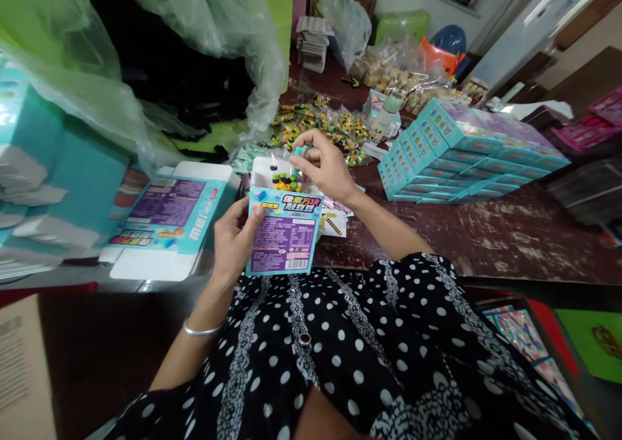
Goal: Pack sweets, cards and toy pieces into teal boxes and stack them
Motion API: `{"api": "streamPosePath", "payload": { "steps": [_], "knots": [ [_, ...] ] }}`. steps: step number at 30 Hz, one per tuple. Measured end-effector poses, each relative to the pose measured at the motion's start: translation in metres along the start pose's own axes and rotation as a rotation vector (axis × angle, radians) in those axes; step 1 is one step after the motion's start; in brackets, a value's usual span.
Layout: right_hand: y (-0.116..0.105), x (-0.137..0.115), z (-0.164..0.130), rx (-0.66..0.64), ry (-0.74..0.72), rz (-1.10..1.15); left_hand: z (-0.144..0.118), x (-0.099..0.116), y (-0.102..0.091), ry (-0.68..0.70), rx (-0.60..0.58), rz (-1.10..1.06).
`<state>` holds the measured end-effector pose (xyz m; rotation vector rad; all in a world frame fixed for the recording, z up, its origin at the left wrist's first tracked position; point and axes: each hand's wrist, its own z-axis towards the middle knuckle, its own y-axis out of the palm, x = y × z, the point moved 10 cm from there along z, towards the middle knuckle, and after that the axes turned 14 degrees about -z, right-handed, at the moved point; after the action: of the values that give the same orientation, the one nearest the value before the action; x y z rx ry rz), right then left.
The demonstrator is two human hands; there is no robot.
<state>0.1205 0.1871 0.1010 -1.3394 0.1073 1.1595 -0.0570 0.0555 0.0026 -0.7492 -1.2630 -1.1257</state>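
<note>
A worn, dark red tabletop (418, 239) stretches out behind an open box (282, 232), with a stack of blue boxes (457, 151) to the right of the box. The open box is up in the left grip (230, 236), held at its side – thumb in front. The right grip (324, 168) pinches a small teal thing (295, 160) by the box's open top. The box looks light, a bit stiff, easy to dent – best held softly by its sides.

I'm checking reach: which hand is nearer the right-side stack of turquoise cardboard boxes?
Right: the right hand is left of the stack; the left hand, farther left, holds a turquoise-purple cardboard box.
</note>
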Motion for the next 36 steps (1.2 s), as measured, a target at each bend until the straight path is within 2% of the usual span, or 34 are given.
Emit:
{"api": "streamPosePath", "payload": {
  "steps": [4,7,12,15,17,19,22,26,29,32,36],
  "knots": [
    [0.011,-0.011,0.004,-0.24,-0.165,-0.236,0.002,-0.004,0.002,0.052,-0.015,-0.023],
    [0.012,-0.014,0.006,-0.351,-0.245,-0.436,0.001,-0.015,0.007,0.045,-0.028,-0.071],
    [0.019,-0.019,0.005,-0.545,-0.331,-0.444,-0.007,-0.023,0.004,0.057,0.045,-0.121],
    [0.022,-0.01,0.002,-0.647,-0.303,-0.527,-0.009,-0.024,-0.004,0.076,0.082,-0.098],
    [0.016,-0.006,0.004,-0.598,-0.282,-0.604,-0.007,-0.025,-0.005,0.08,0.07,-0.069],
    [0.009,-0.01,0.006,-0.495,-0.292,-0.633,-0.004,-0.031,0.0,0.045,0.001,-0.063],
    [0.005,-0.023,0.004,-0.407,-0.341,-0.535,-0.002,-0.036,0.01,-0.015,-0.087,-0.076],
    [0.006,-0.03,0.001,-0.424,-0.343,-0.402,-0.004,-0.022,0.002,0.072,-0.002,-0.054],
    [0.001,-0.03,0.002,-0.434,-0.322,-0.407,-0.006,-0.018,0.007,0.052,-0.065,-0.03],
    [-0.007,-0.03,0.004,-0.398,-0.3,-0.407,-0.005,-0.014,0.004,0.052,-0.038,-0.026],
    [0.005,-0.028,0.0,-0.506,-0.323,-0.401,-0.004,-0.014,0.008,0.03,-0.049,-0.048]
  ]
}}
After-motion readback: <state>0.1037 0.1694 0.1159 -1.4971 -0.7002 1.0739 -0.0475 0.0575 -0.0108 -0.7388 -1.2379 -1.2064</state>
